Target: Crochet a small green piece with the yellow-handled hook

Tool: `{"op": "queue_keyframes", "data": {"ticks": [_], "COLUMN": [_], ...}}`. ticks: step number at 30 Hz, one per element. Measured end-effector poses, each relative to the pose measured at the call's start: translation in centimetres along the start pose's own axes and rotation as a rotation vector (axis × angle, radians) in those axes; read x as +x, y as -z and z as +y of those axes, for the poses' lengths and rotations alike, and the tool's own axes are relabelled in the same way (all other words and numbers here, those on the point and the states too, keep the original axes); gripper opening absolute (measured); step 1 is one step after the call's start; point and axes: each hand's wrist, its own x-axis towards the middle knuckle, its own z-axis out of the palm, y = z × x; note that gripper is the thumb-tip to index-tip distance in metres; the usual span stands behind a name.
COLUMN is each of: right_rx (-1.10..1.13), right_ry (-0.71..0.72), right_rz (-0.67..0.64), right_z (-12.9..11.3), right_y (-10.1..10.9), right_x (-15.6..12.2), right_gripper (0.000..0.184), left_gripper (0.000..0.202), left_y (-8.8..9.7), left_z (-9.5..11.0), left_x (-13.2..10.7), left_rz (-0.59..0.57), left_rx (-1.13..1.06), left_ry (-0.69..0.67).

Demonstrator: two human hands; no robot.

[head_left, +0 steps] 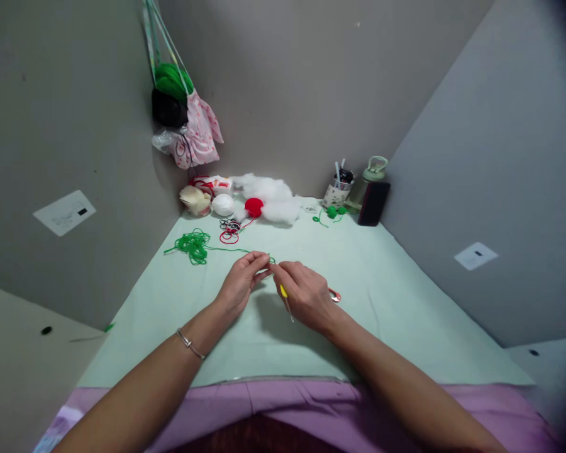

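Observation:
Above the middle of the table, both hands meet fingertip to fingertip. My left hand (pixel 243 280) is closed in a pinch on green yarn at a small looped bit (pixel 271 259), mostly hidden by the fingers. A strand runs from it leftward to a loose tangle of green yarn (pixel 193 246) on the table. My right hand (pixel 304 290) is wrapped round a thin tool with a yellow grip (pixel 283 290), which looks like a crochet hook; its tip is hidden among the fingers. Partly covered by the right hand, orange-handled scissors (pixel 334 295) lie on the table.
Along the back stand white stuffing (pixel 268 195), a red ball (pixel 253 207), a white yarn ball (pixel 223 204) and red-black yarn scraps (pixel 229 228). Back right are small green balls (pixel 332 212), a pen cup (pixel 337 192), a bottle (pixel 360 189) and a phone (pixel 373 204). Grey partitions enclose the table.

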Motion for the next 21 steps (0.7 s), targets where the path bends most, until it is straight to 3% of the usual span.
{"op": "queue_keyframes", "data": {"ticks": [5,8,12,16,21], "right_rx": [0.039,0.250,0.790,1.259,1.524], "right_ry": [-0.015,-0.125,-0.548,-0.991,-1.192], "right_rz": [0.024,0.031,0.044,0.081,0.144], "right_z": [0.1,0.3,0.8,1.6,2.2], "right_y": [-0.3,-0.6,-0.5,0.1,0.3], "right_x": [-0.5,-0.7,-0.3,0.5,0.9], "right_gripper": [0.034,0.035,0.022,0.029,0.033], "left_gripper": [0.034,0.032,0.033,0.037,0.040], "left_y": [0.1,0.0,-0.1,-0.5,-0.8], "left_z": [0.0,0.2,0.6,1.1,1.3], "left_x": [0.0,0.0,-0.2,-0.5,-0.8], "left_rz": [-0.039,-0.073,-0.107,-0.130,-0.157], "left_rx": [0.006,0.010,0.011,0.018,0.026], "left_ry": [0.020,0.018,0.023,0.049,0.050]}}
